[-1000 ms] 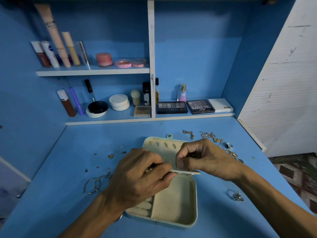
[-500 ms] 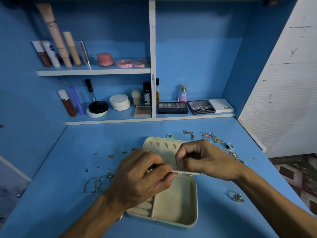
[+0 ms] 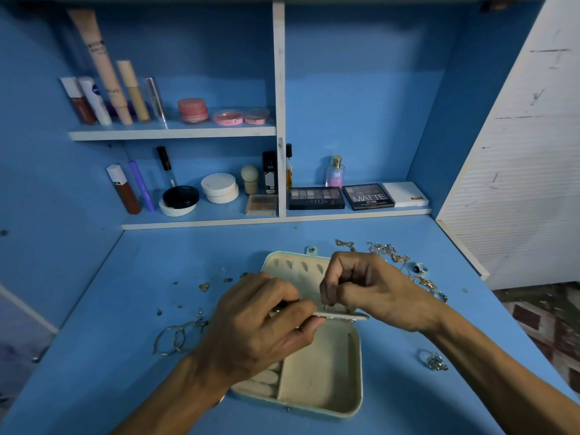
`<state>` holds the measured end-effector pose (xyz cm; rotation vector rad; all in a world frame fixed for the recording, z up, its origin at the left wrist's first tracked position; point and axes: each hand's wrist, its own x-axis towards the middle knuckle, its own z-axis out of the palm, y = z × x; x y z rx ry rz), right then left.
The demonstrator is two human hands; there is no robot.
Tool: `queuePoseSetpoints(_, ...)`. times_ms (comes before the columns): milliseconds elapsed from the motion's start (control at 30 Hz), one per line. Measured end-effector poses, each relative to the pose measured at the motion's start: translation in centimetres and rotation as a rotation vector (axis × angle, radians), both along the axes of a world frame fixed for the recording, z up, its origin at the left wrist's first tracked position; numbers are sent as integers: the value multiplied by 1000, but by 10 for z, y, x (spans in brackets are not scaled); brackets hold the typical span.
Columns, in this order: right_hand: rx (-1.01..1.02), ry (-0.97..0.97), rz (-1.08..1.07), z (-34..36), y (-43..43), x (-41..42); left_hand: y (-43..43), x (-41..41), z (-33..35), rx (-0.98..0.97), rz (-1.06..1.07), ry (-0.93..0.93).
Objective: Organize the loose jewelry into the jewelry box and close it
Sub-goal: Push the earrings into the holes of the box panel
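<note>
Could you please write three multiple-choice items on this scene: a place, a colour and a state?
1. Where do the silver hoops lie?
A. inside the jewelry box
B. on the table, left of the box
C. on a shelf
2. What colour is the table top?
A. white
B. red
C. blue
3. How is the jewelry box?
A. open
B. shut
C. upside down
Key: 1 B, the hoops rest on bare table beside the box; 2 C, the top is blue; 3 A, its lid lies back, compartments showing.
</note>
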<state>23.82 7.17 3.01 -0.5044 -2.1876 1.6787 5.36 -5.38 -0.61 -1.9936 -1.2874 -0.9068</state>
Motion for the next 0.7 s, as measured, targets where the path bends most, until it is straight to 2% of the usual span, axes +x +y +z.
queuePoseSetpoints(300, -27, -14, 47, -3, 4, 3, 0, 0, 0, 5, 0, -11)
queuePoseSetpoints(700, 190, -103, 96, 6, 13, 14, 0, 0, -3, 4, -19, -10)
